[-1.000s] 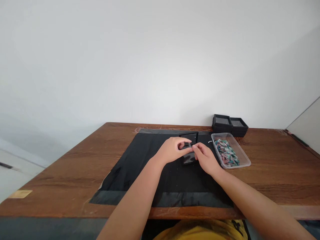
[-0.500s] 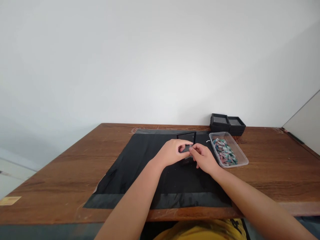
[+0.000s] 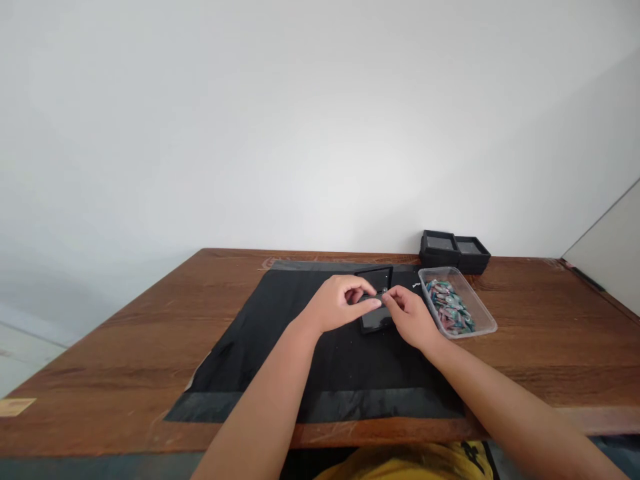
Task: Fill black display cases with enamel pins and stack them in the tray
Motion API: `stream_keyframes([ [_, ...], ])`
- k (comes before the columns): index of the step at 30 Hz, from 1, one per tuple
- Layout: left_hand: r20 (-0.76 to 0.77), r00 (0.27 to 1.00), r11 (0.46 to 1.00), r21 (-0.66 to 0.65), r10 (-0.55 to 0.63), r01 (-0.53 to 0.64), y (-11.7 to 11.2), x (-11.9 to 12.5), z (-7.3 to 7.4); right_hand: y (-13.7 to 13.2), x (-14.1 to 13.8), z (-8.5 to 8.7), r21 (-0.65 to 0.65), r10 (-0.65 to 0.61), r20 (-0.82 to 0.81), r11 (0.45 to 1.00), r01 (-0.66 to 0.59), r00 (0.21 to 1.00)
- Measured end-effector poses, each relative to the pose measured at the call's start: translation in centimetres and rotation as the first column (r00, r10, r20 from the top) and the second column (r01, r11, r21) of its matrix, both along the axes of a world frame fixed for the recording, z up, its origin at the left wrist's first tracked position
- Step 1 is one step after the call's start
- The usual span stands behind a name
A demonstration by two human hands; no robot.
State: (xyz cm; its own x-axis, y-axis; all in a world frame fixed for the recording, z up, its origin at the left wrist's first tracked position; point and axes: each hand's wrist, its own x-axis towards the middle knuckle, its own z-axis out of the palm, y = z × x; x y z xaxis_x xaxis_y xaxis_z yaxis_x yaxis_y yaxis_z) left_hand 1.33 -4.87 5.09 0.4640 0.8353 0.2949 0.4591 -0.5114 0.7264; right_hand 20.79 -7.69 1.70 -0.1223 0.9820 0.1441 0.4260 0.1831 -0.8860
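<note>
My left hand [image 3: 339, 305] and my right hand [image 3: 411, 315] meet over a small black box [image 3: 377, 319] that lies on a black mat [image 3: 280, 333]. Both hands pinch at the box's far edge, fingers curled together; whatever small item sits between the fingertips is too small to make out. Just behind the hands lies a second flat black piece [image 3: 376, 275], like a lid or tray. A clear plastic tub [image 3: 477, 312] holding several small pink and teal pieces stands right of my right hand.
The mat lies on a brown wooden table [image 3: 550, 333]. Two stacks of black boxes [image 3: 454, 251] stand at the back right, against the white wall. A yellow shirt shows at the bottom edge.
The hands have stayed together over the box, with fingers shifting slightly. The box shows more below the fingers now than half a second ago.
</note>
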Motion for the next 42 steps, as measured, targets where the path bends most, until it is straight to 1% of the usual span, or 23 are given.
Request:
stream_keyframes([
  [2, 0.148, 0.988, 0.999, -0.025, -0.039, 0.044, 0.1, -0.7, 0.2, -0.2, 0.0, 0.4, 0.047, -0.03, 0.075, 0.999, 0.026, 0.997],
  [3, 0.202, 0.979, 1.0, -0.017, -0.021, 0.025, 0.2, -1.0, 0.3, -0.3, 0.0, 0.5, 0.058, -0.039, 0.112, 0.998, 0.032, 0.993],
  [4, 0.24, 0.971, 1.0, 0.001, 0.019, -0.02, 0.3, -1.3, 0.3, -0.4, 0.0, 0.7, 0.061, -0.044, 0.146, 0.997, 0.036, 0.988],
  [6, 0.28, 0.952, 0.988, 0.058, 0.125, -0.146, 0.6, -1.7, 0.3, -0.4, 0.0, 0.9, 0.055, -0.045, 0.205, 0.998, 0.035, 0.978],
  [8, 0.29, 0.935, 0.963, 0.111, 0.205, -0.245, 1.0, -2.0, 0.0, -0.4, 0.0, 0.9, 0.031, -0.028, 0.265, 0.999, 0.021, 0.964],
  [10, 0.258, 0.933, 0.946, 0.138, 0.251, -0.293, 1.5, -2.2, -0.6, -0.3, -0.1, 1.0, -0.003, 0.002, 0.326, 1.0, -0.001, 0.945],
  [12, 0.184, 0.936, 0.936, 0.132, 0.301, -0.327, 2.0, -2.3, -1.4, -0.3, -0.3, 1.0, -0.037, 0.035, 0.376, 0.999, -0.023, 0.926],
  [14, 0.106, 0.945, 0.945, 0.076, 0.308, -0.317, 2.4, -2.2, -2.4, -0.3, -0.4, 1.1, -0.061, 0.063, 0.414, 0.997, -0.041, 0.908],
  [16, 0.015, 0.968, 0.968, -0.008, 0.251, -0.251, 2.7, -1.9, -3.2, -0.3, -0.5, 1.3, -0.074, 0.083, 0.455, 0.996, -0.055, 0.886],
  [18, -0.048, 0.98, 0.977, -0.087, 0.193, -0.196, 2.8, -1.4, -3.6, -0.3, -0.7, 1.4, -0.076, 0.091, 0.502, 0.995, -0.062, 0.86],
  [20, -0.069, 0.988, 0.98, -0.132, 0.138, -0.146, 2.8, -1.0, -3.8, -0.3, -0.7, 1.5, -0.076, 0.067, 0.54, 0.997, -0.031, 0.839],
  [22, -0.07, 0.991, 0.98, -0.157, 0.11, -0.12, 2.7, -0.6, -3.8, -0.2, -0.7, 1.5, -0.079, 0.021, 0.557, 0.996, 0.028, 0.83],
  [25, -0.08, 0.991, 0.977, -0.178, 0.106, -0.119, 2.6, -0.3, -3.7, 0.0, -0.5, 1.4, -0.09, -0.024, 0.563, 0.992, 0.09, 0.826],
  [30, -0.093, 0.991, 0.98, -0.168, 0.095, -0.11, 2.6, -0.4, -3.7, 0.0, -0.4, 1.7, -0.078, -0.035, 0.602, 0.992, 0.102, 0.798],
  [36, -0.094, 0.989, 0.98, -0.159, 0.11, -0.124, 2.7, -0.4, -3.8, -0.6, -0.6, 2.2, -0.082, -0.02, 0.647, 0.992, 0.095, 0.763],
  [38, -0.082, 0.991, 0.98, -0.159, 0.104, -0.116, 2.7, -0.5, -3.8, -0.8, -0.6, 2.2, -0.084, 0.004, 0.639, 0.994, 0.065, 0.769],
  [42, -0.066, 0.993, 0.981, -0.16, 0.097, -0.107, 2.7, -0.6, -3.7, -0.9, -0.6, 2.1, -0.098, 0.113, 0.598, 0.993, -0.067, 0.793],
])
